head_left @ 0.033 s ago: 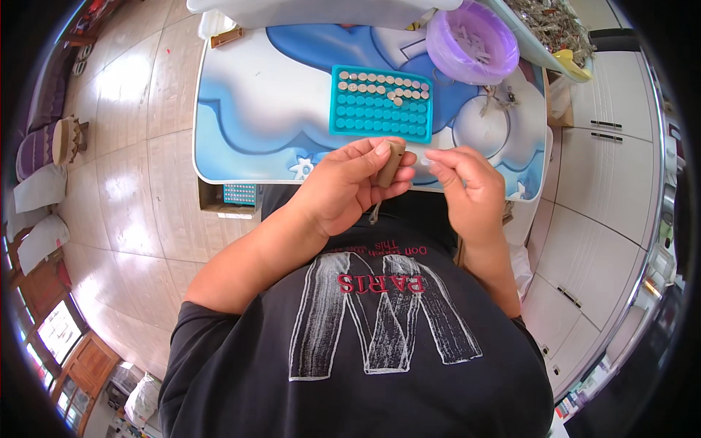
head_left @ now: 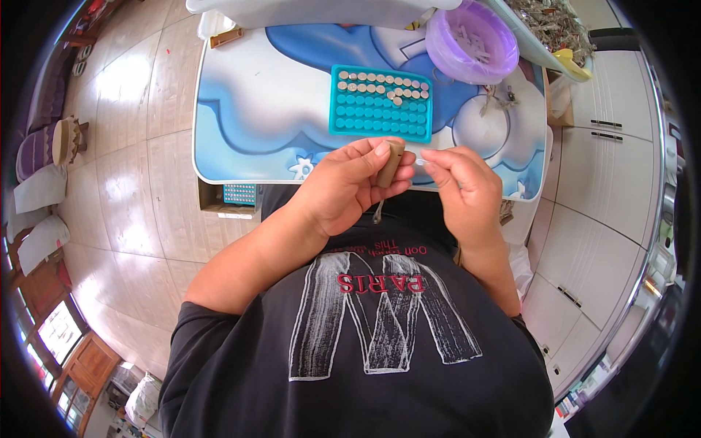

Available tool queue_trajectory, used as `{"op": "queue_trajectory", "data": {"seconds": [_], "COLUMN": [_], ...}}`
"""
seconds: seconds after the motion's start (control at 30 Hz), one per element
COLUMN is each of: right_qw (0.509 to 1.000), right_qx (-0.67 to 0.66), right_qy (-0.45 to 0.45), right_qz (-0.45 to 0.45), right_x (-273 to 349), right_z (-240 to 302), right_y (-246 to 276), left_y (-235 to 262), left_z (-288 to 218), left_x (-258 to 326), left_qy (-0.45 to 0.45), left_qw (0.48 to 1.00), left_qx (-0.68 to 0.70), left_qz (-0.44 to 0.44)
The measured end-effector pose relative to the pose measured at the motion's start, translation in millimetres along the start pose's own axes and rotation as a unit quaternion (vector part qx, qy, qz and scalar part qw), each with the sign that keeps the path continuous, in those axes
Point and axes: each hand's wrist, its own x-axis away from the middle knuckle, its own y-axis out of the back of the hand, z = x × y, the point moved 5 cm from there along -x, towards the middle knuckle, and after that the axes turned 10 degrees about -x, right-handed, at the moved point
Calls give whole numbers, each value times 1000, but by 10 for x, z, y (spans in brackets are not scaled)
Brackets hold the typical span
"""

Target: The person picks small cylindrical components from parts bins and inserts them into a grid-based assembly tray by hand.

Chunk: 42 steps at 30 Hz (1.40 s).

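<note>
My left hand (head_left: 358, 171) is closed round a small brown block-like piece (head_left: 391, 164) with rounded edges and a dark slot near its top. A thin cord with a small end (head_left: 377, 213) dangles below it. Just to the right, my right hand (head_left: 467, 182) is closed in a pinch, thumb against forefinger, on a tiny whitish, see-through piece (head_left: 420, 162) whose kind I cannot make out. The two hands are close but apart. Beyond them lies a teal tray (head_left: 333, 109) of round pockets, its far rows holding several silvery discs (head_left: 362, 77).
The tray rests on a blue-and-white patterned table (head_left: 255, 131). A purple lined basin (head_left: 438, 55) holding whitish strips is at the back right, beside a container of tangled small parts (head_left: 555, 29). Another teal tray (head_left: 239, 193) sits in a box below the table's left front edge.
My right hand has shifted very slightly left, and the whitish piece at its fingertips shows more plainly. The cord hangs a little differently; my left hand keeps its hold.
</note>
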Motion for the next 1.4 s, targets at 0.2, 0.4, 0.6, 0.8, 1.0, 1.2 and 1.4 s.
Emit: {"op": "queue_trajectory", "data": {"seconds": [0.2, 0.4, 0.6, 0.8, 1.0, 1.2, 1.4], "right_qw": [992, 986, 986, 982, 994, 991, 989], "right_qx": [90, 118, 126, 155, 90, 96, 89], "right_qy": [92, 112, 109, 110, 49, 98, 118], "right_qz": [12, 21, 18, 8, -32, -4, 24], "right_x": [-34, -36, -28, -28, -27, -22, -27], "right_z": [152, 201, 190, 166, 140, 156, 193], "right_y": [-167, -194, -209, -220, -188, -182, -215], "left_y": [17, 36, -12, -44, -31, -47, -16], "left_z": [-6, -15, -6, -14, -6, 10, 2], "left_x": [5, 31, 29, 22, 25, 52, 89], "left_qy": [-19, -22, -26, -37, -46, 3, -16], "left_qw": [1000, 1000, 999, 998, 999, 999, 997], "left_qx": [-16, -11, -7, -44, -19, -23, -60], "left_qz": [-5, -9, -18, -22, 11, -44, -39]}}
